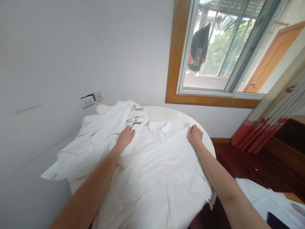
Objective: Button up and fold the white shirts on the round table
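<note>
A white collared shirt (152, 162) lies spread over a round white table (162, 112), its collar (160, 127) toward the wall and its lower part nearest me. My left hand (126, 137) is closed on the shirt's left shoulder. At the opposite shoulder, my right hand (195, 135) pinches the cloth near the table's right edge. Beside my left hand sits a heap of other white clothing (95, 136), crumpled and hanging past the table's left side. A sleeve droops over the right edge below my right forearm.
The wall behind carries a power socket (87, 101). A wood-framed window (214, 51) is at the back right, with a red and white curtain (262, 127) beside it. Papers (267, 200) and a dark flat object (276, 221) lie at the lower right.
</note>
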The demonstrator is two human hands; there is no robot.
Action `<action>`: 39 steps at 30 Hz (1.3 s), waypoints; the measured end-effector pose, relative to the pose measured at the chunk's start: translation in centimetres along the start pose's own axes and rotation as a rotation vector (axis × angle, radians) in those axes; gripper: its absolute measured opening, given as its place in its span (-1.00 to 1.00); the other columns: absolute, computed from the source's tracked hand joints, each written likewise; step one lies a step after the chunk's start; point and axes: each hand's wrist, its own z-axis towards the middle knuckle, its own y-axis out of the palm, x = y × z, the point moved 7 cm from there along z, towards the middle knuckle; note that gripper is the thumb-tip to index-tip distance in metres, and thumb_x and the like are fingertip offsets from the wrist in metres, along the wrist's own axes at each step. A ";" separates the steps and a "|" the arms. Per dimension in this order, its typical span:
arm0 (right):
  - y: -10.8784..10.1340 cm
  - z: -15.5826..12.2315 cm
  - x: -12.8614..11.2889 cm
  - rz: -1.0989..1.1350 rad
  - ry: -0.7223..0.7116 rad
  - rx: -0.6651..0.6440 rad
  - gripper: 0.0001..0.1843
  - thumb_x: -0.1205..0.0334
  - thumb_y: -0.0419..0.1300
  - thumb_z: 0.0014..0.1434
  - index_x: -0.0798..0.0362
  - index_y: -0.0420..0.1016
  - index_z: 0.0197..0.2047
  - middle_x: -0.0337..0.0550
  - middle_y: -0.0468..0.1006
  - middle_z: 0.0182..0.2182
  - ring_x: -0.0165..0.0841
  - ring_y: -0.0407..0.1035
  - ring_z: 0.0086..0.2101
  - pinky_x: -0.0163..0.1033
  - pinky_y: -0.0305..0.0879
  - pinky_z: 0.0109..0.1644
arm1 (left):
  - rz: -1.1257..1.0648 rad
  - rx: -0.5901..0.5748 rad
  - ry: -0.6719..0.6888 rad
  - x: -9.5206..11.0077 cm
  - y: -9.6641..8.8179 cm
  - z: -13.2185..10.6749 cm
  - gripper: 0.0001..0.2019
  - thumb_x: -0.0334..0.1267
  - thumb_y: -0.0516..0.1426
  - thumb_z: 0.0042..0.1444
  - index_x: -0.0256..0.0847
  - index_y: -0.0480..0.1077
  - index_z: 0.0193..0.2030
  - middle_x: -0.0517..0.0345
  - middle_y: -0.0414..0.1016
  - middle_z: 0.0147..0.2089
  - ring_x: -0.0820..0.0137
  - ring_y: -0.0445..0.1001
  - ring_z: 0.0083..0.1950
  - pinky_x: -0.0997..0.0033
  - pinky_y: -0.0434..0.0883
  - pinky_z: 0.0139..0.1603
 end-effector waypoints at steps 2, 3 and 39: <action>-0.3 -0.1 0.0 0.010 0.005 0.018 -0.73 0.28 -0.15 0.34 0.17 0.29 -0.03 0.05 0.53 -0.27 -0.17 0.42 -0.21 -0.16 0.09 -0.16 | -0.056 0.037 0.049 0.7 -0.6 -0.2 -0.73 -0.18 -0.04 0.23 -0.23 0.25 0.01 -0.04 0.53 -0.09 0.25 0.52 -0.07 0.35 0.40 -0.11; -0.5 -0.1 -0.1 0.012 0.002 0.033 -0.71 0.28 -0.17 0.36 0.18 0.28 -0.03 0.05 0.53 -0.28 -0.18 0.42 -0.24 -0.16 0.08 -0.17 | -0.070 0.070 0.064 1.0 -1.2 -0.4 -0.73 -0.20 -0.04 0.24 -0.23 0.24 0.02 -0.05 0.53 -0.08 0.25 0.52 -0.07 0.34 0.40 -0.11; 3.5 -4.0 -13.8 0.039 -0.584 -0.382 -0.42 -0.15 -0.20 0.32 -0.15 0.17 0.30 -0.11 0.10 0.33 -0.17 -0.06 0.29 0.05 -0.14 0.28 | 0.133 -0.130 0.479 9.6 5.2 -3.6 -0.55 0.00 -0.11 0.27 0.06 0.29 0.24 0.07 0.20 0.34 0.03 0.10 0.35 -0.20 0.03 0.28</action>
